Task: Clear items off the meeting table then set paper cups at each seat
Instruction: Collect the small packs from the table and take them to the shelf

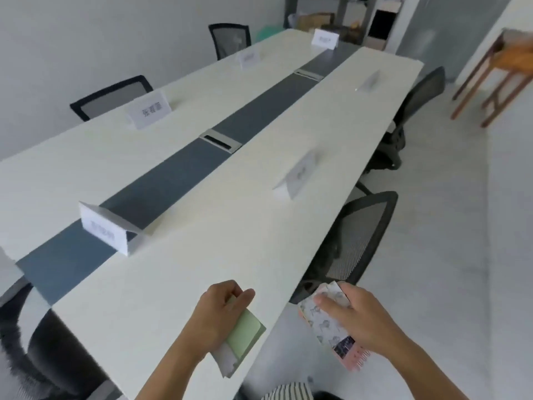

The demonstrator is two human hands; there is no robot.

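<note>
My left hand (220,308) grips a pale green notebook (245,336) over the near right edge of the long white meeting table (178,272). My right hand (350,316) holds a patterned pink-edged booklet (328,324) just off the table's edge, above the floor. No paper cups are in view. Several white name cards stand on the table, one near me (103,229), one at the right side (298,179), one at the far left (148,109).
A dark blue strip with metal cable hatches (220,140) runs down the table's middle. Black mesh chairs stand along both sides, the closest (360,238) beside my right hand. A wooden stand (496,73) is at the far right, shelves at the back.
</note>
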